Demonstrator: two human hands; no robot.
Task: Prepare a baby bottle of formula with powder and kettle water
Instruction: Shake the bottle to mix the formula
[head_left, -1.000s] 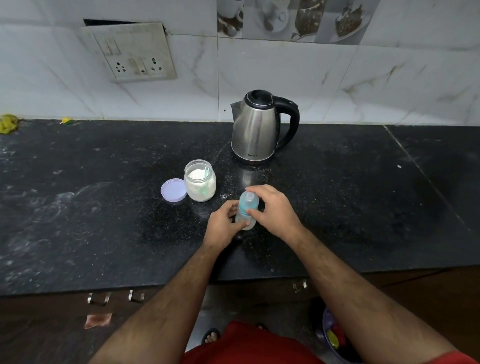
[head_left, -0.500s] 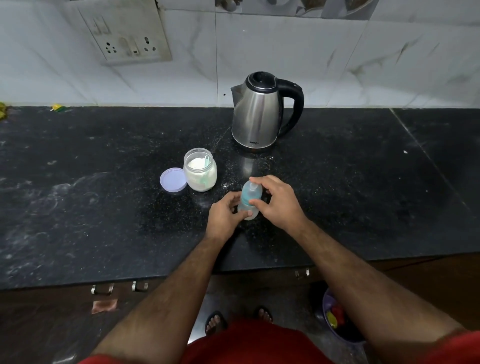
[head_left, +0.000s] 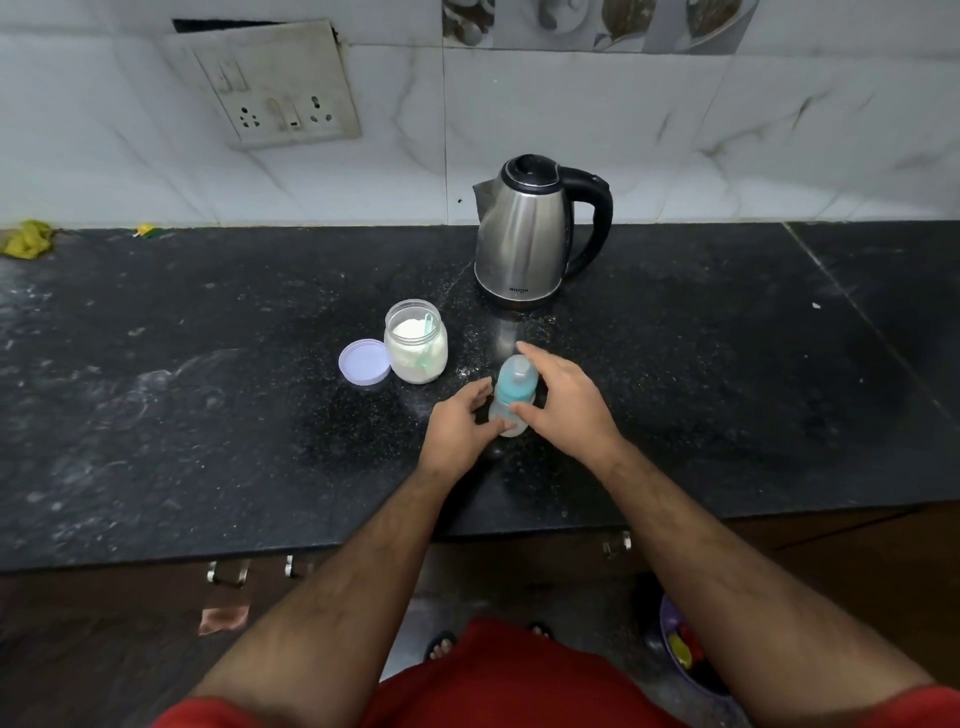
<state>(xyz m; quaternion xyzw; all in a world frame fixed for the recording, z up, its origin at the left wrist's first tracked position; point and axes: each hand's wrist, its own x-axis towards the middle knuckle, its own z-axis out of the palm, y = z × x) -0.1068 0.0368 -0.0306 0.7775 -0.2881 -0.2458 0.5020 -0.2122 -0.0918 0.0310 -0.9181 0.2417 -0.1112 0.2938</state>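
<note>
A small baby bottle (head_left: 513, 391) with a blue cap stands on the black counter (head_left: 208, 415). My left hand (head_left: 457, 431) grips its clear lower body. My right hand (head_left: 566, 402) wraps the blue top, thumb at the collar and fingers over the cap. Left of the bottle stands an open glass jar of white powder (head_left: 415, 349) with a pale green scoop inside. Its lilac lid (head_left: 364, 361) lies flat beside it. A steel kettle (head_left: 524, 234) with a black handle stands behind, near the wall.
A wall socket plate (head_left: 275, 88) hangs on the tiles at the back left. Yellow scraps (head_left: 28, 239) lie at the counter's far left. Below the counter edge are drawer handles (head_left: 228, 571) and a purple bucket (head_left: 680, 649) on the floor at the right.
The camera view shifted slightly. My right hand's fingers have spread a little more over the bottle's cap. The bottle, jar, lid and kettle stay in place.
</note>
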